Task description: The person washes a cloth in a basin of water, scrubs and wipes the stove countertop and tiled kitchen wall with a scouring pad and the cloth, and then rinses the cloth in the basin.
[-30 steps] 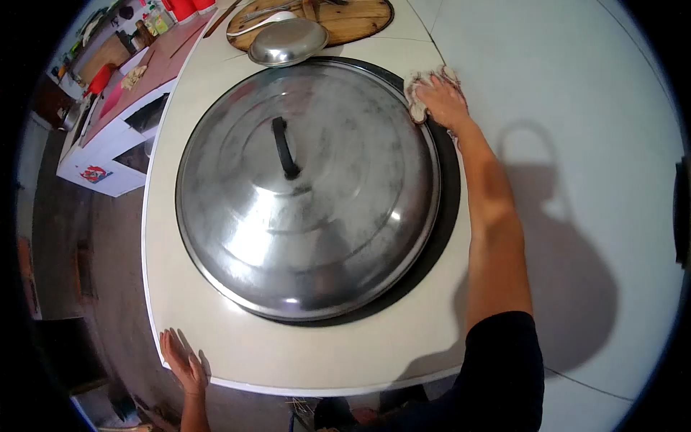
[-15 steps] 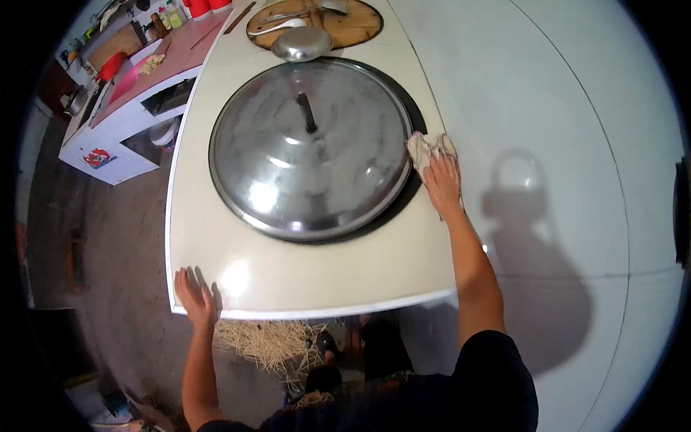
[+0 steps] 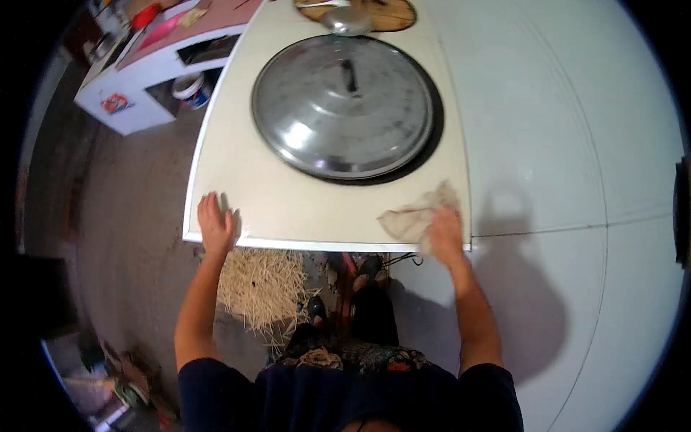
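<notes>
Cloth point(image 3: 409, 224) now by front counter edge point(image 3: 317, 245), mostly left of right hand point(image 3: 445, 232) curled round it

We see beige cloth point(image 3: 410, 223), cream countertop point(image 3: 309, 216), white edging point(image 3: 324, 245); silver-grey lid point(image 3: 317, 119), black handle point(image 3: 349, 75); pale-yellow straw point(image 3: 263, 288); our dark clothing point(image 3: 309, 392), partly floral-patterned.

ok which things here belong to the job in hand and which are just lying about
In the job, it seems:
- cloth, in the right hand
- pale countertop beneath it

Lying about:
- large metal lid
- small metal dish
- wooden board
- straw on the floor
- bucket
</notes>
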A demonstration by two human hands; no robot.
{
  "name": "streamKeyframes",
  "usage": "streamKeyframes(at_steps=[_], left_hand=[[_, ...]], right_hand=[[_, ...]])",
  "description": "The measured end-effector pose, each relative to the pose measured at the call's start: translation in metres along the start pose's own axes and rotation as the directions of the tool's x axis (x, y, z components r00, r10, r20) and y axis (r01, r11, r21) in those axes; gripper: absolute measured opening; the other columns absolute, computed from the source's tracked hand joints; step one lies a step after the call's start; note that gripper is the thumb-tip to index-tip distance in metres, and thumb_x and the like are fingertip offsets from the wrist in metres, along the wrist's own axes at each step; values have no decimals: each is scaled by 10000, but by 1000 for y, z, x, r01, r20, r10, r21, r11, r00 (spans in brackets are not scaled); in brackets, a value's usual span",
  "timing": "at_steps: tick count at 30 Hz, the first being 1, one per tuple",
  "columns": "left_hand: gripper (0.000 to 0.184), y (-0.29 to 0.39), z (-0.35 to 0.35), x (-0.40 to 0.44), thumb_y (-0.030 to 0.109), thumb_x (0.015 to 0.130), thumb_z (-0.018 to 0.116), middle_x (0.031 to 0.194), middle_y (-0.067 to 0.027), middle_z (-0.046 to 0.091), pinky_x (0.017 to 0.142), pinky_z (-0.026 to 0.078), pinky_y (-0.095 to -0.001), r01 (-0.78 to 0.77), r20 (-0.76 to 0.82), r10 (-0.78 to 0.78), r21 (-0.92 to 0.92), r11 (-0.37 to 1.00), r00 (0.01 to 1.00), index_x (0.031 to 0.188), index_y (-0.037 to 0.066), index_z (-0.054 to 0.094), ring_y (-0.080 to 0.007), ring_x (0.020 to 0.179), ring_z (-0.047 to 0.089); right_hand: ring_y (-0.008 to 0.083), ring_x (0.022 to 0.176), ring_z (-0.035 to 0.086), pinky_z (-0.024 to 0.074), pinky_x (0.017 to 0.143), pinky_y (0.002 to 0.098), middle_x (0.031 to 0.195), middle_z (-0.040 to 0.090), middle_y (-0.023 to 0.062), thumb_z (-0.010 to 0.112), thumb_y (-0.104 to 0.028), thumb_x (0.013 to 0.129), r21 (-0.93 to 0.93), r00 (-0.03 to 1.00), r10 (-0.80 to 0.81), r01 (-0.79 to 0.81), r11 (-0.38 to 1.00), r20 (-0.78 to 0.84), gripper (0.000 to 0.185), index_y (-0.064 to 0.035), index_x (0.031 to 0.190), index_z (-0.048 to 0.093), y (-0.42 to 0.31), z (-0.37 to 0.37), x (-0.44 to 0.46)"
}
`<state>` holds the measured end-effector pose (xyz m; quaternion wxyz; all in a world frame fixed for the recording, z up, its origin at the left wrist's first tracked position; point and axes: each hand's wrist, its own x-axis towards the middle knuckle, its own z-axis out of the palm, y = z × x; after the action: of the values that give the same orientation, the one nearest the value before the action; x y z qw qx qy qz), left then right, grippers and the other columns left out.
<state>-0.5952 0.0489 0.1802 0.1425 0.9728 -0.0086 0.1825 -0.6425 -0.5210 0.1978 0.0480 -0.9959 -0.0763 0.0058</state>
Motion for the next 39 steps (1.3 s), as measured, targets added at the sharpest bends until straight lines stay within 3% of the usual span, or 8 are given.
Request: streamKeyframes(at_steps=[5,12,19,23,25,29,35,39], left_hand=[[560,5,-13,1,190,859,555,1336,-216,412,1092,249,-483,-24,-32,22,-51,998,999,1341,-13,354,-399,1288,331],[552,3,-11,6,159,835,576,1312,-231,428,1096,239,-499,0,-53,-7,-121,993,999,1317,-19,373,-394,1288,340],[578,-1,-13,4,172,814,541,1337,-210,421,1127,202,-501,32,-112,-50,-163,986,992,1334,1,354,-371,1311,329],[530,-1,-16,-6,134,813,534,1348,-200,421,1113,220,-522,-52,-253,-2,-208,977,968,1308,6,398,-378,1299,345],[506,9,-11,-36,135,831,520,1365,-201,408,1103,234,-524,-24,-310,-78,-311,950,948,1308,7,408,-374,1302,344],[484,45,-19,-160,118,839,562,1262,-217,481,1078,276,-504,133,-67,-177,-426,895,982,1288,-1,424,-395,1249,399],[458,91,-29,-277,59,799,615,1192,-232,515,994,363,-499,269,357,-81,-517,813,931,1231,-3,477,-428,1161,459],[427,102,-58,-201,34,776,616,1157,-206,552,981,381,-488,-16,223,174,-570,821,959,1190,10,513,-410,1134,491]], right_hand=[[409,1350,215,130,1097,533,1471,260,225,441,-317,926,-109,916,378,-393,913,-135,529,-30,1366,383,-25,-1,66],[430,1385,107,41,1102,574,1509,118,243,481,-355,890,1,991,-132,132,991,2,625,-13,1393,334,-168,20,33],[424,1380,153,64,1119,538,1498,198,225,498,-396,858,171,782,-623,619,767,-33,604,-80,1366,421,-338,29,137],[393,1396,139,62,1124,523,1517,192,184,461,-460,869,-20,783,-618,618,786,-70,599,-153,1382,419,-420,48,220],[386,1403,123,55,1127,520,1524,187,169,423,-470,891,64,808,-588,589,805,-35,593,-167,1400,394,-449,48,257],[353,1417,96,26,1134,521,1538,151,143,370,-494,914,53,871,-490,490,870,-27,614,-184,1442,321,-506,48,259],[240,1430,99,11,1155,460,1549,131,76,337,-368,970,146,629,-775,763,630,58,504,-178,1437,320,-464,22,153],[228,1431,102,3,1163,412,1543,176,29,329,-351,972,161,697,-708,690,705,115,479,-164,1412,368,-351,7,117]])
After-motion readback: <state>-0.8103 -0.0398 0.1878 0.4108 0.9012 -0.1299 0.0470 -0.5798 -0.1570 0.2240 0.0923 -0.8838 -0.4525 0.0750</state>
